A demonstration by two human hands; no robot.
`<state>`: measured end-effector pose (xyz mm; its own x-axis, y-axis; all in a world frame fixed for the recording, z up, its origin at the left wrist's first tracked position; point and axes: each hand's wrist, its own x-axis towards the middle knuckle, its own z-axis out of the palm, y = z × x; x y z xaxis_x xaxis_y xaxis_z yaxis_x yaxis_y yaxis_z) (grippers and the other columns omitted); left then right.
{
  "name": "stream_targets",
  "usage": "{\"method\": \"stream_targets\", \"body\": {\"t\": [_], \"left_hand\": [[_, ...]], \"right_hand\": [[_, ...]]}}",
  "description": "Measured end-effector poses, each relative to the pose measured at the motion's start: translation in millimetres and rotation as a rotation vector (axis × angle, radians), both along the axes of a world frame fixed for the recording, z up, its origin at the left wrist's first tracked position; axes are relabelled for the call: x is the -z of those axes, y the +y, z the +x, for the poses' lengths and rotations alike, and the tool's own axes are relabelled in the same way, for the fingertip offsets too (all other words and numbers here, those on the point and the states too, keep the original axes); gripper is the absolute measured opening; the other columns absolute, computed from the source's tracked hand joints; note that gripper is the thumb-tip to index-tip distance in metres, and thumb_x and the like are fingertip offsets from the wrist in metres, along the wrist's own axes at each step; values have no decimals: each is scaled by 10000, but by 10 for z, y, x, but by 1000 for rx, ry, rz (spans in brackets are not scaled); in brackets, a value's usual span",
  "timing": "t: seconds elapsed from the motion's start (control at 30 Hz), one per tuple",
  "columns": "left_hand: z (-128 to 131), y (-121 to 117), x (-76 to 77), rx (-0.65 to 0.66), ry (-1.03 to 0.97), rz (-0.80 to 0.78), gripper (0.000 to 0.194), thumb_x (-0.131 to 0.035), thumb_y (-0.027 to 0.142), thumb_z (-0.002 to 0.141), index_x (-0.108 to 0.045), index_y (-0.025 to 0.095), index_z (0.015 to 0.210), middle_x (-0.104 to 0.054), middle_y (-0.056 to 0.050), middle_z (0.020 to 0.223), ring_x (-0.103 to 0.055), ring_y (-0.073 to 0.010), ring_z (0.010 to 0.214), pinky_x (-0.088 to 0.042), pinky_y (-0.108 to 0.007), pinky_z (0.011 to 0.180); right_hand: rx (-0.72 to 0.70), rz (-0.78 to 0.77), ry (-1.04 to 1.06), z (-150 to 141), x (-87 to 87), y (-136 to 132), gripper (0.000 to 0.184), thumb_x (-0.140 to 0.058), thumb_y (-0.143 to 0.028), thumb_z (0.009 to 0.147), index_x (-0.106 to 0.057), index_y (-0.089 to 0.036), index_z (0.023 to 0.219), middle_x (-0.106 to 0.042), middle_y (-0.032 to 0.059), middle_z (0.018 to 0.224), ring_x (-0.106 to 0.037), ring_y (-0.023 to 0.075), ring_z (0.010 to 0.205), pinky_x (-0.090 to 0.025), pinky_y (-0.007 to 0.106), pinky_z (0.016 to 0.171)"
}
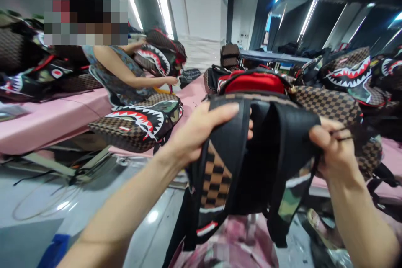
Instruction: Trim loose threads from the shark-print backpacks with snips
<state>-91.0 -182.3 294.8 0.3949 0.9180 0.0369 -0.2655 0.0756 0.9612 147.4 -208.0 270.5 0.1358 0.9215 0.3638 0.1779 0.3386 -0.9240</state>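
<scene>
A backpack with black back padding, brown-and-black check trim and red lining at its top is held up in front of me. My left hand is closed round its left shoulder strap, thumb on top and fingertips curling behind. My right hand grips the right shoulder strap, which has a camouflage patch lower down. Something thin and dark sticks out past the right fingers; I cannot make out what it is. The straps hang down toward my lap.
A co-worker sits at left, handling a shark-mouth backpack. Another shark-mouth backpack lies on the pink table. More bags are piled at right. A white pillar stands behind.
</scene>
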Motion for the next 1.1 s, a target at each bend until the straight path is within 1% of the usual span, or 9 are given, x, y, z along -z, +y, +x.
{"method": "stream_targets", "body": {"t": [0.07, 0.13, 0.23, 0.33, 0.37, 0.43, 0.7, 0.87, 1.1], "left_hand": [[100, 386, -14, -11, -73, -78, 280, -497, 260, 844, -608, 71, 1020, -691, -72, 757, -664, -171, 668, -555, -289, 653], [183, 771, 301, 30, -117, -223, 274, -466, 235, 871, -603, 47, 1017, -696, -97, 769, -667, -167, 673, -556, -290, 680], [164, 1014, 1283, 44, -73, -520, 311, -419, 263, 902, -596, 30, 1009, -697, -150, 814, -674, -188, 680, -559, -302, 666], [12, 754, 2301, 33, -95, -703, 374, -377, 328, 917, -604, 37, 975, -680, -189, 942, -679, -222, 759, -553, -320, 693], [-38, 623, 2535, 31, -118, -731, 414, -350, 364, 922, -607, 45, 986, -662, -192, 1011, -670, -230, 835, -545, -320, 737], [-107, 420, 2808, 37, -194, -748, 502, -285, 424, 927, -611, 51, 1013, -608, -195, 1138, -628, -243, 975, -516, -321, 829], [-113, 461, 2871, 33, -229, -758, 560, -275, 471, 914, -620, 49, 1042, -547, -209, 1223, -558, -269, 1097, -454, -365, 937], [-117, 438, 2911, 29, -186, -769, 573, -279, 492, 908, -598, 66, 1120, -571, -194, 1197, -543, -258, 1120, -451, -350, 945], [-88, 411, 2815, -12, -138, -799, 599, -244, 482, 919, -589, 38, 1127, -568, -200, 1196, -543, -246, 1121, -434, -327, 966]], "right_hand": [[102, 17, 114, -54, 78, 390, 347, -698, -537, 579, -589, -221, 669, -575, 16, 625, -543, 168, 586, -429, 289, 518], [68, -100, 163, -93, 443, 773, 359, -685, -540, 595, -577, -206, 672, -577, 13, 612, -529, 153, 558, -434, 287, 520], [-13, -421, 215, -178, 1396, 968, 388, -706, -527, 564, -575, -185, 694, -568, -14, 581, -502, 129, 516, -422, 275, 517], [-49, -605, 205, -287, 2303, 641, 409, -734, -503, 533, -602, -149, 689, -594, 3, 602, -524, 139, 562, -420, 276, 562], [-49, -644, 212, -313, 2504, 494, 415, -709, -518, 567, -611, -141, 709, -608, 12, 631, -533, 142, 589, -420, 276, 587], [-22, -690, 244, -336, 2743, 275, 423, -662, -539, 627, -611, -138, 750, -614, 12, 674, -529, 135, 622, -407, 264, 608], [50, -760, 247, -301, 2796, 275, 446, -646, -591, 631, -477, -178, 614, -357, -79, 490, -217, 61, 441, -120, 230, 425], [45, -831, 325, -284, 2777, 123, 491, -655, -619, 595, -407, -195, 583, -295, -88, 489, -176, 57, 436, -92, 239, 433], [59, -843, 389, -254, 2748, 66, 484, -686, -601, 565, -440, -185, 588, -341, -77, 516, -218, 55, 442, -118, 235, 419]]}}
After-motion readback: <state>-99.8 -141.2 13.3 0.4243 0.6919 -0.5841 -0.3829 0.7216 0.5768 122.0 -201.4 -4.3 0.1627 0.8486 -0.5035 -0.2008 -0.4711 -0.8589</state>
